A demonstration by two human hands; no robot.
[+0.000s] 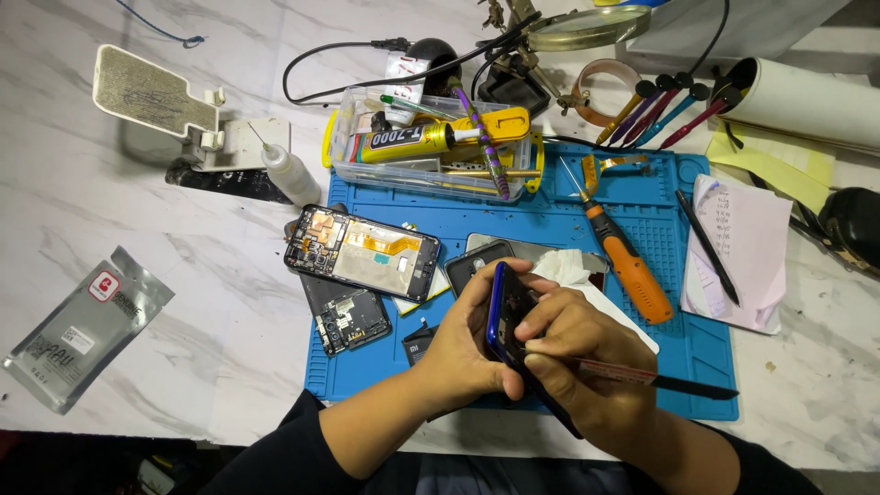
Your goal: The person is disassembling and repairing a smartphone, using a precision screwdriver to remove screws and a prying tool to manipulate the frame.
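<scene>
We look down from a head camera at a repair bench with a marble-patterned top and a blue work mat (568, 229) laid across its middle. Our left hand (467, 344) grips a dark blue phone shell (506, 316) edge-on, fingers curled closed around its far side, thumb pressed to its near side. Our right hand (573, 353) sits just right of it, fingers pinched tight around a thin black tool (683, 385) whose free end points right, over the near right part of the mat; the fingertips touch the shell. Both hands hover above the near middle of the mat.

Left of the hands, an opened phone (362, 252) lies flat with its insides and an orange ribbon showing, and a small black circuit board (353, 321) lies just near it. A crumpled white tissue (564, 266) sits just beyond our right hand. To the right lies a screwdriver with an orange handle (632, 266), and farther right a black pen (708, 247) rests on a pale pink notepad (742, 243).

At the far edge of the mat stands a clear plastic tray (426, 142) holding a yellow glue tube (408, 142). A small white squeeze bottle (291, 174) lies left of the tray. A silver foil pouch (87, 325) lies far left on the bare tabletop.
</scene>
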